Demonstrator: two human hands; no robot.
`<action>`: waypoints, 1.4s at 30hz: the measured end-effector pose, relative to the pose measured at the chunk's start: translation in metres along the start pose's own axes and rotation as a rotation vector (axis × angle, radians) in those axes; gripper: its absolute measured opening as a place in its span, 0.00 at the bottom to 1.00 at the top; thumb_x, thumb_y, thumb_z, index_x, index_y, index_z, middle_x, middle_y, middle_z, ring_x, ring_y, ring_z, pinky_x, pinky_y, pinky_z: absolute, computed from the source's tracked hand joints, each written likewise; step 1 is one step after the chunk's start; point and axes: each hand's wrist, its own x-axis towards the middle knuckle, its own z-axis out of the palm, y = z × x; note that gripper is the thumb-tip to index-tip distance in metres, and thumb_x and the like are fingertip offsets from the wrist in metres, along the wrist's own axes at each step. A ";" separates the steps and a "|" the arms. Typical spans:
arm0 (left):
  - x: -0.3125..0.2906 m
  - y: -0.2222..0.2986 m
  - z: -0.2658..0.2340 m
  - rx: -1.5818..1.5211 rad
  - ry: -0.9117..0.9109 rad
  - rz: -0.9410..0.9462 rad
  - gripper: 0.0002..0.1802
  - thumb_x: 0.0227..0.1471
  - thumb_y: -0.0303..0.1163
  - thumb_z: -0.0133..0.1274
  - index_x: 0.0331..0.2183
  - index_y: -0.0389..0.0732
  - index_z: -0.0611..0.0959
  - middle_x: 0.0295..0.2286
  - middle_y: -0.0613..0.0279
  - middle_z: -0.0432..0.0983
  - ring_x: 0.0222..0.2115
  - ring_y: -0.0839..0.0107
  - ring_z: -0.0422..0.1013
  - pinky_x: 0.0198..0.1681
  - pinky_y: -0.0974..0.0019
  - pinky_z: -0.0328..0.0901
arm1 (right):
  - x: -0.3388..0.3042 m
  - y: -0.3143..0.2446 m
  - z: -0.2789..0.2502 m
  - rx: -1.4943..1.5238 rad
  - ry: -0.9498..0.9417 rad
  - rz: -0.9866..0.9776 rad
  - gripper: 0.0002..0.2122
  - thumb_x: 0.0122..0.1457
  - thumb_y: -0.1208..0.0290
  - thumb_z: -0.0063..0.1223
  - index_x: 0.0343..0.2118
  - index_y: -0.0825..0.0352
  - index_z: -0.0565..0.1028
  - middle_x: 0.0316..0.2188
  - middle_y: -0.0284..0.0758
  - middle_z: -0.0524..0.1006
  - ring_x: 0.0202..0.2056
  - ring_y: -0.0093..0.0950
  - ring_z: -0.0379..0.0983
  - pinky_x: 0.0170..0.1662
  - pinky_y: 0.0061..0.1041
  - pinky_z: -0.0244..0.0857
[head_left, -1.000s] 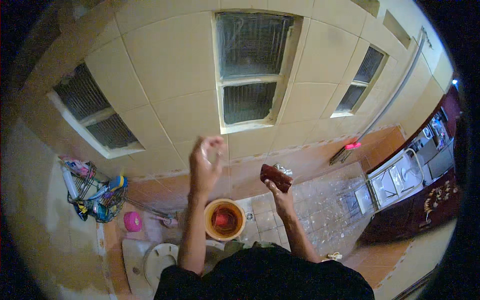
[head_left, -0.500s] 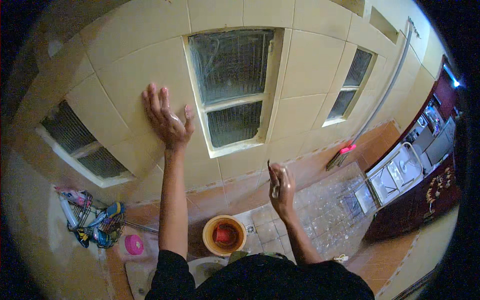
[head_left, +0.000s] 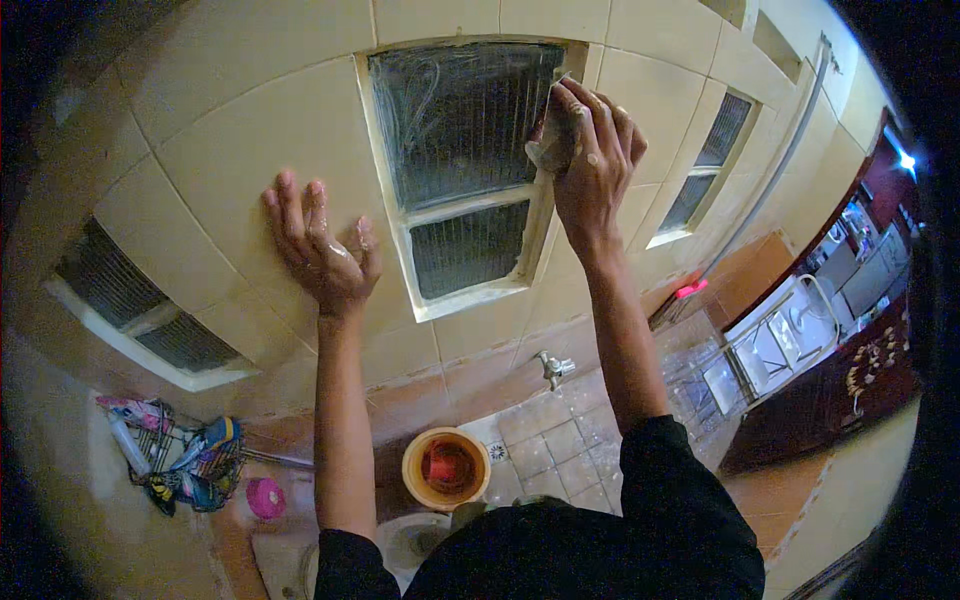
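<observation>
My left hand point(head_left: 322, 250) rests against the cream wall tiles point(head_left: 240, 150), left of the middle window, with wet fingers spread and suds on its skin. At the upper right of that window point(head_left: 470, 130), my right hand point(head_left: 597, 150) is raised to the frame, its fingers curled over a thin, dark, soapy pad point(head_left: 551, 145). The pad's exact kind is hard to make out, as the fingers cover part of it. Whitish streaks mark the upper glass pane.
Below stand an orange bucket point(head_left: 414, 478) with a red dipper point(head_left: 440, 463) inside and a metal tap point(head_left: 556, 368). A wire rack point(head_left: 205, 495) with bottles and brushes hangs lower left. A broom point(head_left: 690, 289) leans at the right, near a metal-framed chair point(head_left: 765, 360).
My right hand has risen from low beside the wall to the window's upper right edge, carrying the pad. My left hand stays on the tiles, nearly unmoved. The tap has come into sight.
</observation>
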 end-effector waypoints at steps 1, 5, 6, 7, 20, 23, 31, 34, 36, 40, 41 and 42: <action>-0.002 0.000 0.002 -0.004 -0.001 -0.006 0.32 0.59 0.41 0.51 0.62 0.42 0.66 0.64 0.43 0.58 0.65 0.39 0.53 0.68 0.35 0.46 | -0.002 0.005 0.006 -0.010 0.010 -0.019 0.20 0.54 0.71 0.59 0.52 0.57 0.78 0.54 0.27 0.78 0.53 0.30 0.72 0.59 0.32 0.56; -0.007 -0.003 0.005 -0.041 -0.001 -0.002 0.32 0.59 0.41 0.51 0.62 0.42 0.66 0.64 0.43 0.58 0.65 0.39 0.53 0.68 0.35 0.46 | -0.002 0.009 0.020 -0.077 -0.030 -0.068 0.26 0.49 0.69 0.65 0.54 0.56 0.77 0.57 0.25 0.76 0.56 0.30 0.71 0.60 0.34 0.55; -0.007 -0.004 0.005 -0.043 0.002 0.002 0.32 0.59 0.41 0.51 0.62 0.42 0.66 0.64 0.44 0.58 0.65 0.39 0.54 0.68 0.35 0.45 | -0.003 0.006 0.021 -0.077 -0.032 -0.067 0.26 0.49 0.69 0.65 0.54 0.56 0.77 0.57 0.25 0.76 0.56 0.30 0.71 0.60 0.34 0.55; -0.006 -0.003 0.005 -0.045 0.003 0.001 0.32 0.59 0.41 0.51 0.62 0.42 0.66 0.64 0.44 0.58 0.65 0.39 0.54 0.68 0.35 0.45 | -0.005 0.003 0.020 -0.108 -0.081 -0.041 0.30 0.46 0.67 0.67 0.56 0.55 0.75 0.58 0.25 0.75 0.57 0.30 0.69 0.61 0.35 0.53; -0.005 0.001 0.006 -0.045 0.004 -0.012 0.31 0.60 0.42 0.50 0.62 0.43 0.66 0.64 0.45 0.57 0.66 0.40 0.51 0.68 0.36 0.44 | -0.034 -0.015 0.022 -0.373 -0.198 0.017 0.29 0.53 0.72 0.56 0.62 0.57 0.71 0.64 0.27 0.70 0.54 0.28 0.64 0.54 0.36 0.45; -0.007 -0.003 0.004 -0.041 0.002 0.000 0.31 0.60 0.42 0.51 0.62 0.42 0.66 0.64 0.45 0.57 0.66 0.40 0.51 0.68 0.36 0.44 | -0.024 -0.019 0.025 -0.258 -0.174 0.048 0.31 0.52 0.78 0.54 0.63 0.58 0.69 0.64 0.29 0.69 0.54 0.30 0.63 0.54 0.37 0.45; -0.005 -0.001 0.004 0.018 0.001 0.015 0.30 0.61 0.43 0.49 0.61 0.41 0.67 0.63 0.45 0.59 0.64 0.42 0.55 0.68 0.37 0.49 | -0.043 -0.025 0.024 -0.174 -0.211 0.061 0.28 0.56 0.76 0.53 0.63 0.66 0.67 0.60 0.39 0.73 0.51 0.33 0.66 0.53 0.37 0.47; -0.006 0.003 0.007 -0.005 -0.012 -0.002 0.31 0.61 0.43 0.49 0.61 0.42 0.67 0.63 0.46 0.58 0.65 0.42 0.55 0.68 0.37 0.49 | -0.030 -0.019 0.026 -0.081 -0.193 0.082 0.34 0.51 0.82 0.55 0.65 0.65 0.64 0.56 0.37 0.77 0.51 0.35 0.66 0.56 0.40 0.47; -0.008 -0.005 0.003 -0.008 0.005 0.005 0.31 0.61 0.43 0.50 0.62 0.43 0.67 0.63 0.46 0.58 0.65 0.42 0.54 0.68 0.38 0.48 | -0.011 -0.031 0.027 -0.030 -0.204 0.112 0.35 0.50 0.82 0.56 0.65 0.66 0.65 0.56 0.38 0.78 0.51 0.36 0.66 0.56 0.40 0.47; -0.009 -0.006 0.003 -0.001 0.001 0.001 0.31 0.61 0.43 0.49 0.62 0.43 0.66 0.64 0.47 0.58 0.65 0.42 0.54 0.68 0.38 0.48 | -0.029 -0.035 0.023 0.011 -0.236 0.203 0.37 0.47 0.84 0.59 0.65 0.67 0.64 0.50 0.40 0.80 0.52 0.36 0.66 0.56 0.39 0.49; -0.009 -0.004 0.005 0.000 -0.003 0.007 0.31 0.61 0.43 0.49 0.62 0.43 0.66 0.64 0.47 0.58 0.65 0.42 0.54 0.68 0.38 0.48 | -0.031 -0.030 0.025 0.011 -0.235 0.201 0.37 0.47 0.84 0.59 0.65 0.67 0.64 0.50 0.40 0.80 0.52 0.36 0.66 0.56 0.39 0.49; -0.009 -0.002 0.007 0.001 -0.008 0.014 0.31 0.61 0.42 0.49 0.62 0.43 0.66 0.64 0.47 0.58 0.65 0.42 0.54 0.68 0.38 0.48 | -0.031 -0.024 0.028 -0.019 -0.183 0.156 0.38 0.46 0.85 0.59 0.65 0.67 0.63 0.48 0.40 0.81 0.51 0.36 0.66 0.56 0.39 0.49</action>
